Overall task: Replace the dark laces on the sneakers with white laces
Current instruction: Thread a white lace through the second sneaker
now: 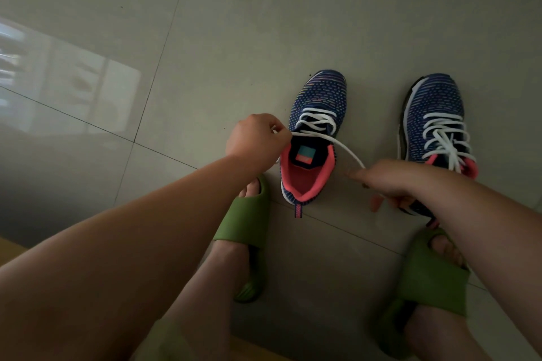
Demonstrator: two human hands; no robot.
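Just left of centre, the left hand is curled tight, pinching one end of the white lace. The lace runs slack across the open mouth of the left-hand sneaker, which stands on the tiled floor mid-frame with only its lower eyelets threaded. Further right, the right hand grips the other end, fingers curled round it, though blur hides the exact pinch. At the right edge the second sneaker appears fully laced in white. Lower down, green slippers sit on the person's feet. The lace looks light, soft and floppy – best held close to its stiff tip for threading, since the limp middle would buckle at an eyelet.
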